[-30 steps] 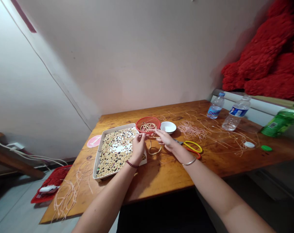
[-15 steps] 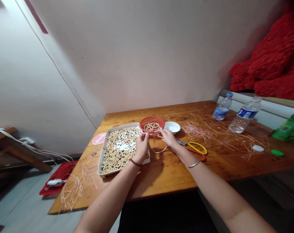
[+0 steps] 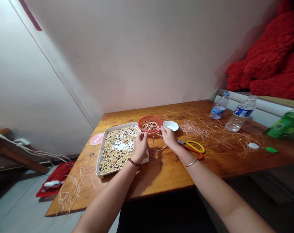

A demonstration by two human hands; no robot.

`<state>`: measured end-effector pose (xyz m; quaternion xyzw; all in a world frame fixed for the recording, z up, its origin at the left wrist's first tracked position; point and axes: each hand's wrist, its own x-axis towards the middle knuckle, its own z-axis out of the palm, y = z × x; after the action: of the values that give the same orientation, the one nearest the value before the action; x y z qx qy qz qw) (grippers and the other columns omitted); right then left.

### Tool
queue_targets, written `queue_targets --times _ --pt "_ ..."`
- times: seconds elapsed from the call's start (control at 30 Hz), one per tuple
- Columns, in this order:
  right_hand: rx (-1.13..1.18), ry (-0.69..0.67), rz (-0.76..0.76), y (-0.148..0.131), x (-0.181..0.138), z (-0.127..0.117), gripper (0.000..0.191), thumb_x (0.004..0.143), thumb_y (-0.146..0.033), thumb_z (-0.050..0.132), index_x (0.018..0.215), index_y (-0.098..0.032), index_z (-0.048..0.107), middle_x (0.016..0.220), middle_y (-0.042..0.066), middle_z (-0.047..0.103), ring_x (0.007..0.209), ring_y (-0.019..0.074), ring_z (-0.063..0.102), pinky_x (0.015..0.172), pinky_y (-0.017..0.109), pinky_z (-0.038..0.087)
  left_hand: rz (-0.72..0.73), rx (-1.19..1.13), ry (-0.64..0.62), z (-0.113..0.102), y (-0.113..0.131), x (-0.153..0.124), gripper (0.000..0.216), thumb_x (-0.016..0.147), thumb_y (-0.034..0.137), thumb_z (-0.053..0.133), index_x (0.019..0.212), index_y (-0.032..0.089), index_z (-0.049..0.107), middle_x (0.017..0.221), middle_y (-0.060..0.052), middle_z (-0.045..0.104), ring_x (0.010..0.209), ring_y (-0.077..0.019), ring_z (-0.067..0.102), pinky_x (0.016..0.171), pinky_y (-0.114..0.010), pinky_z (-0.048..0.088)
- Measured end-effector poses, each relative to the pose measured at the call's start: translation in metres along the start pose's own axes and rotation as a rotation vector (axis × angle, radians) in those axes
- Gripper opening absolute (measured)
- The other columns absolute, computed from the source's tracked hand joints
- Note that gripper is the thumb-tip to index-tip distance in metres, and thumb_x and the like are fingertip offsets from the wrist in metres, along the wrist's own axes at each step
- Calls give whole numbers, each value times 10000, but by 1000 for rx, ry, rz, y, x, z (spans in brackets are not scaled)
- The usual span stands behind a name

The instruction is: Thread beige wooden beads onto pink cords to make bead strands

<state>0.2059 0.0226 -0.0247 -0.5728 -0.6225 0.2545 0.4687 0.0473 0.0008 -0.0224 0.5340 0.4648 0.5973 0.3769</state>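
Observation:
My left hand [image 3: 140,144] pinches one end of a thin pinkish cord [image 3: 152,132] at the right edge of a shallow box of beads [image 3: 110,155]. Stretched across the gap, the cord runs to my right hand [image 3: 168,136], whose fingers are also closed on it. Below the cord hangs a loop of light tan beads [image 3: 158,149], a beaded string close to the tabletop. Behind the hands stands a red basket [image 3: 150,117] with finished-looking bead strings [image 3: 150,126] inside. The exact fingertip grip is too small to make out.
A white bowl [image 3: 173,125] sits beside the basket. Scissors with yellow and orange handles [image 3: 195,147] lie right of my right hand. Loose cords [image 3: 194,129] spread across the right, more cords [image 3: 72,189] at the left edge. Two plastic bottles [image 3: 241,113] stand far right.
My hands have drawn slightly farther apart, with the cord between them pulled straighter. The view has shifted a little; the other things stay in place on the table.

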Motion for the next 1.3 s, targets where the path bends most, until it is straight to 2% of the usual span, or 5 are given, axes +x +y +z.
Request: queue_targets --times 0.17,0.73,1.13,1.23,1.3 --pt "-186 56 -11 -3 -2 -5 455 949 -456 310 898 -210 689 646 54 678 674 186 644 620 251 383 10 -8 -3 1 2 -1 234 807 379 599 758 152 631 779 -61 665 754 -169 606 688 -273 464" --pt "-316 216 -6 1 5 -17 457 959 -385 312 739 -196 665 677 49 668 619 166 569 621 268 320 47 91 41 -4 -7 3 244 841 403 554 798 167 597 805 -58 633 775 -175 577 690 -277 450" --pt "-475 273 89 0 7 -24 466 950 -398 312 777 -194 694 773 83 681 712 188 577 639 274 322 93 162 66 -3 -10 2 230 857 381 536 771 170 568 776 -43 612 747 -165 561 700 -279 427" --pt "-355 250 139 2 12 -25 463 931 -439 332 749 -189 677 782 88 674 723 189 580 624 266 340 109 133 62 0 -8 0 239 851 389 546 749 173 559 750 -34 603 727 -160 554 697 -274 426" --pt "-60 180 164 3 16 -26 465 920 -481 325 762 -190 652 808 76 671 657 163 567 566 249 335 132 75 39 1 -3 -3 243 843 407 561 771 175 562 792 -46 620 769 -165 567 719 -275 436"
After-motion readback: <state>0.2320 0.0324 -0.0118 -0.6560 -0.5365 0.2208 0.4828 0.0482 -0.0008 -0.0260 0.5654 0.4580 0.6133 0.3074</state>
